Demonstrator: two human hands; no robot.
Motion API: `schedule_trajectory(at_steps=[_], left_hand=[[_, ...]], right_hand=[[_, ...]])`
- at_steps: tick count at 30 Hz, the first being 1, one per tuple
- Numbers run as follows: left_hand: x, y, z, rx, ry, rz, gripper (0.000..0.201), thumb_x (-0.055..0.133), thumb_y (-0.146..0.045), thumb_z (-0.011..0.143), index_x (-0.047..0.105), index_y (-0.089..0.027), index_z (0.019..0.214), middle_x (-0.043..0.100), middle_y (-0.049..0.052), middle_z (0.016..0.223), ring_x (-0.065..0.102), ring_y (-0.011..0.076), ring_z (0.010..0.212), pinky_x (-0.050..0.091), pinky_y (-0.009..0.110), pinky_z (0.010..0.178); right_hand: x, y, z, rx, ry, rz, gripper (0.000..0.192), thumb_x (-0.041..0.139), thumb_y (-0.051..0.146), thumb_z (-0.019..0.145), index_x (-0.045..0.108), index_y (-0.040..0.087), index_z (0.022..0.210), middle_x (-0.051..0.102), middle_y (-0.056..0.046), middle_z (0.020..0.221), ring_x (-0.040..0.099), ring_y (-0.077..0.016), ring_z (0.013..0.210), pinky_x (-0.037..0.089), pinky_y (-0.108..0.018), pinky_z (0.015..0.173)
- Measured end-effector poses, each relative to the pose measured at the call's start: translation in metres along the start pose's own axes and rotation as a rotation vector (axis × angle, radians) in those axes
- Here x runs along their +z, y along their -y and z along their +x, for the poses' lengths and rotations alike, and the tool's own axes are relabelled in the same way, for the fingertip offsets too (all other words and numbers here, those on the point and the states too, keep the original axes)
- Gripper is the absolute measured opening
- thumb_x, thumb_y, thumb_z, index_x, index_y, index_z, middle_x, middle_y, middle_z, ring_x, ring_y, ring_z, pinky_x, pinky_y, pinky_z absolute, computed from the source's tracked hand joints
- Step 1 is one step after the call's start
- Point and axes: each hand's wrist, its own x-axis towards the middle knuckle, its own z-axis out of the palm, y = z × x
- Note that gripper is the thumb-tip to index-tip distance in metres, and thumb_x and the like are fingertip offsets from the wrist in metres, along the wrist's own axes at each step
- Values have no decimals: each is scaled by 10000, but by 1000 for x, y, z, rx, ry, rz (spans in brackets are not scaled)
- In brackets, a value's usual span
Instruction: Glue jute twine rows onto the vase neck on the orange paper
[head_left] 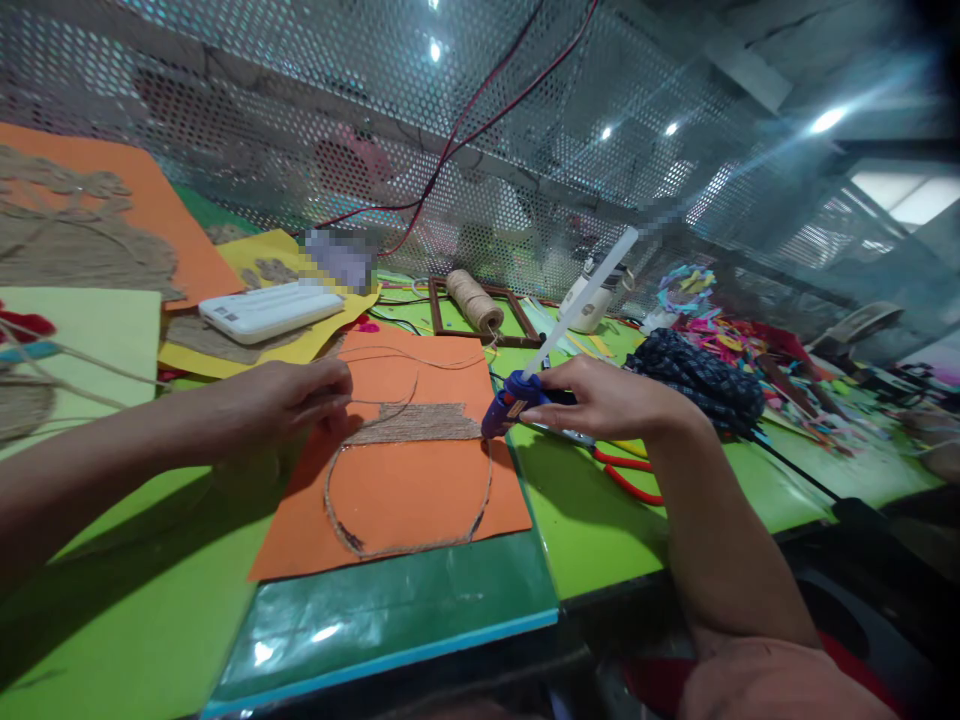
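Observation:
My right hand (592,397) is closed around a blue hot glue gun (504,405) with a long translucent glue stick (581,300) rising from its back. Its nozzle points down at the right end of a band of jute twine rows (424,424) on an orange sheet (420,500). Below that band, a twine outline (409,549) curves across the sheet. Over the sheet's left edge my left hand (319,393) pinches a loose strand of jute twine (379,402), its fingers closed. The strand runs right, above the band.
Beneath the sheet lies a dark green board (390,610). A twine spool (474,300) rests on a brown frame (436,312) behind. Red-handled scissors (634,480) lie right, near dark patterned fabric (697,378). A white power bank (271,310) sits on yellow paper at left; perforated metal mesh (300,110) stands behind.

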Motion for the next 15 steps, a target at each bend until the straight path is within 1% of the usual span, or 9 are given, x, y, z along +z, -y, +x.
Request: schedule_trajectory(at_steps=[3,7,11,15], left_hand=[[0,2,0,28,10,-26,270,401,-468,960,550,-246,920,799,68,908,694,213,779,448,304,728],[-1,1,0,-16,16,-23,255,421,-443,959,562,-240,893,802,80,903,689,223,757,438,312,702],[-5,-10,-5,-19,20,-27,237,406,-413,960,551,-241,884,789,59,896,682,211,775,426,304,722],[-9,-22,-12,-3,7,-36,235,403,-415,972,528,-240,878,775,46,887,674,206,781,421,301,730]], right_hand=[[-1,-2,-2,11,8,1,402,600,496,993,671,140,821,560,0,675,435,-128,594,303,-288,575],[-2,-1,-3,24,30,-8,430,590,517,1006,710,123,886,577,-12,694,443,-136,607,294,-294,582],[-4,1,-4,40,53,-11,410,594,481,1007,746,102,974,586,-18,714,445,-140,614,290,-296,587],[-4,-1,-3,2,60,17,400,594,468,1007,755,102,1010,578,-9,715,445,-141,622,306,-284,585]])
